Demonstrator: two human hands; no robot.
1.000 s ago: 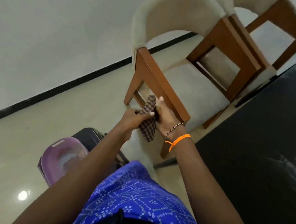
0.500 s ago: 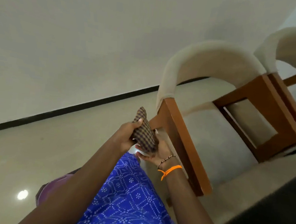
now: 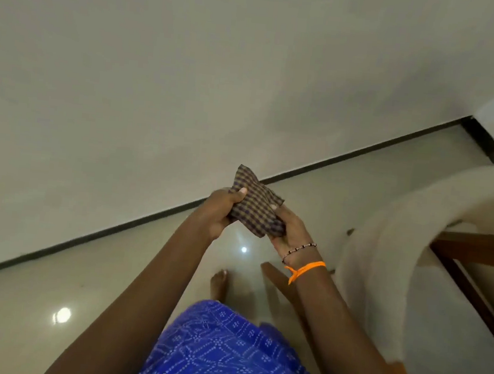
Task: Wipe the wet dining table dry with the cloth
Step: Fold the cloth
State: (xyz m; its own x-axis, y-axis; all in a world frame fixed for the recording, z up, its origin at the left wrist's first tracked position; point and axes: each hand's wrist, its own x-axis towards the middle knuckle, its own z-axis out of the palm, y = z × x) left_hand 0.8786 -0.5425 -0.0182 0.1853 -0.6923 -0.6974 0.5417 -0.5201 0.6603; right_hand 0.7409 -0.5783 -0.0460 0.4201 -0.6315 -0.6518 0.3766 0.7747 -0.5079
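Note:
A small checked brown-and-purple cloth (image 3: 254, 207) is bunched between both my hands at chest height, over the floor. My left hand (image 3: 222, 211) grips its left side with the thumb on top. My right hand (image 3: 291, 231), with a bead bracelet and an orange thread at the wrist, holds its right and lower end from underneath. The dining table is out of view.
A cream upholstered chair (image 3: 389, 261) with a wooden frame stands close on my right. Glossy beige floor (image 3: 47, 303) spreads to the left, ending at a pale wall (image 3: 191, 61) with a black skirting strip. My bare foot (image 3: 218, 285) shows below my hands.
My view has swung left, away from the black table, which has left the frame along with the purple object. Both hands stay on the cloth and have turned and bunched it.

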